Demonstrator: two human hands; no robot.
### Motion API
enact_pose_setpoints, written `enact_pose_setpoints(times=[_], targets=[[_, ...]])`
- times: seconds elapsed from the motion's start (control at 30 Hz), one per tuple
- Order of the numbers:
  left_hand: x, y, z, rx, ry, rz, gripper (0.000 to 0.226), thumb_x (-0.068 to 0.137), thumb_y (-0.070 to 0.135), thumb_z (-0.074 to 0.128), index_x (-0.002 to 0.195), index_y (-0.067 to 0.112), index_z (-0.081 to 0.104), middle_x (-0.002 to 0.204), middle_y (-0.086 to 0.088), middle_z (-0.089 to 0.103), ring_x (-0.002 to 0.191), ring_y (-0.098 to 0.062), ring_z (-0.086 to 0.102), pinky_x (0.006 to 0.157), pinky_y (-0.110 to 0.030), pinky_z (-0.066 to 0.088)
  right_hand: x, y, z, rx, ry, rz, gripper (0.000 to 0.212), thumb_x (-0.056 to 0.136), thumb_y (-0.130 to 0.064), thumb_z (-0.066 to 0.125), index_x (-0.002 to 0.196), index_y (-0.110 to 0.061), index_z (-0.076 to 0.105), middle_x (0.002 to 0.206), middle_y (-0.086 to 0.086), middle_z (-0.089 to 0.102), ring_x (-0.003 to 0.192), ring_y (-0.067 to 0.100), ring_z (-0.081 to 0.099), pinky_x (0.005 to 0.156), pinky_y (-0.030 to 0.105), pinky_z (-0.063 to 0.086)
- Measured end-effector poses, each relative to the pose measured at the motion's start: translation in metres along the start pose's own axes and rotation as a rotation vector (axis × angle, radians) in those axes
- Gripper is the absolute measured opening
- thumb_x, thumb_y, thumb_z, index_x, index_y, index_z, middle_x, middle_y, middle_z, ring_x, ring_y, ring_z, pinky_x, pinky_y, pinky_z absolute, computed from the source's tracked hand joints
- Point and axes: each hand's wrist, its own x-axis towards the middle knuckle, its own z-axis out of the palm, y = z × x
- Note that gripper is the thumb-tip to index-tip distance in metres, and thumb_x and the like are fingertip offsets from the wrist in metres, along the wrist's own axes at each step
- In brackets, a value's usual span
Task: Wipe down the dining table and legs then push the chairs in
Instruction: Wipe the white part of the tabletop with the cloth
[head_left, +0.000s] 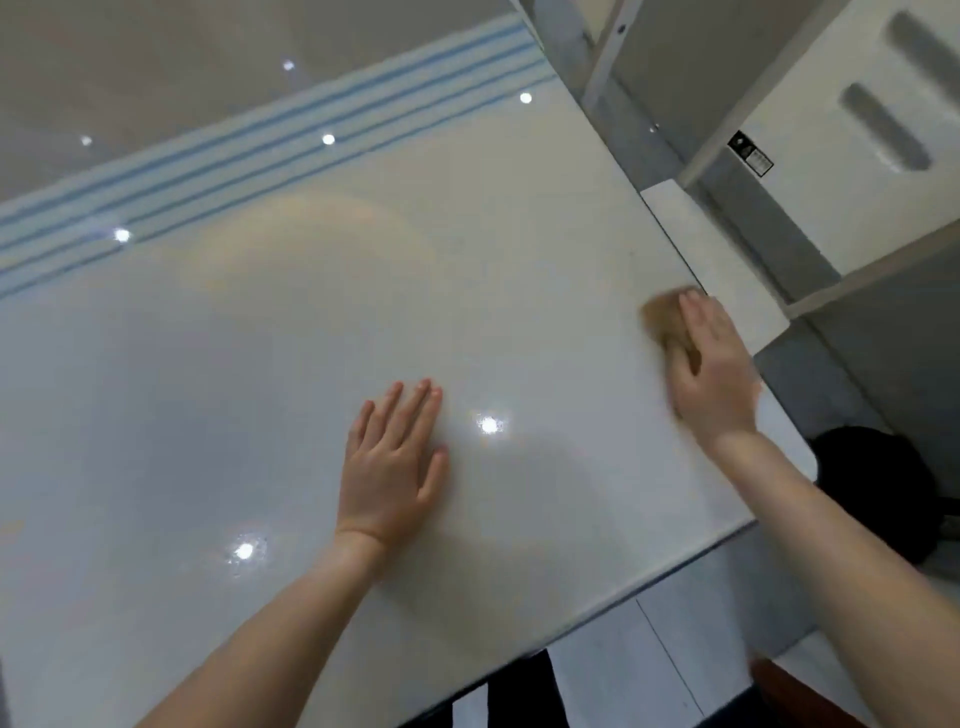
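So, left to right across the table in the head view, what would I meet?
The left hand, flat on the table → light reflection → right hand pressing the tan cloth → black shape beyond the edge.

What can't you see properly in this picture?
Head view:
- Tan cloth: motion-blurred, mostly under the right hand.
- Table legs: hidden beneath the tabletop.
- Black label on the white unit: too small to read.
- Dark shape beside the table: partly behind its edge, unidentifiable.
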Motion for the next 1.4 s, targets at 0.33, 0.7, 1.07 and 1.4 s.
enact_pose_setpoints(times=[0.33,0.7,1.07,1.4], targets=[[0.003,0.000,-0.004,0.011,-0.040,0.006,0.065,0.085,0.037,0.044,0.147,0.019,0.036,0.152,0.001,0.037,0.142,-0.023,0.030,0.115,-0.044,0.023,-0.023,-0.056,0.032,0.043,-0.401,-0.807,0.044,0.095,-0.017,0.057,0.138,-0.007,0.052,0.148,0.007,0.046,0.140,0.023,0.038,0.113,0.037,0.036],[0.002,-0.003,-0.002,0.003,-0.067,-0.014,0.066,0.086,0.036,0.044,0.148,0.021,0.033,0.156,0.006,0.029,0.146,-0.018,0.023,0.117,-0.041,0.020,0.126,-0.112,0.097,-0.006,0.061,-0.041,0.052,0.089,-0.013,0.050,0.138,0.004,0.047,0.145,0.022,0.045,0.138,0.038,0.038,0.115,0.044,0.030],[0.002,-0.002,-0.003,-0.026,-0.067,-0.017,0.067,0.084,0.039,0.048,0.148,0.022,0.034,0.154,0.004,0.033,0.144,-0.019,0.025,0.115,-0.041,0.023,0.124,-0.017,0.035,-0.024,-0.049,-0.218,0.050,0.096,-0.020,0.042,0.143,-0.004,0.043,0.150,0.013,0.042,0.140,0.029,0.037,0.112,0.047,0.035],[0.002,-0.002,-0.005,-0.010,-0.073,-0.024,0.070,0.084,0.039,0.048,0.149,0.023,0.030,0.156,0.005,0.028,0.145,-0.019,0.023,0.114,-0.041,0.022,0.102,-0.220,0.150,0.089,-0.226,-0.681,0.050,0.087,-0.013,0.054,0.136,-0.004,0.053,0.144,0.013,0.049,0.138,0.029,0.042,0.112,0.043,0.036]])
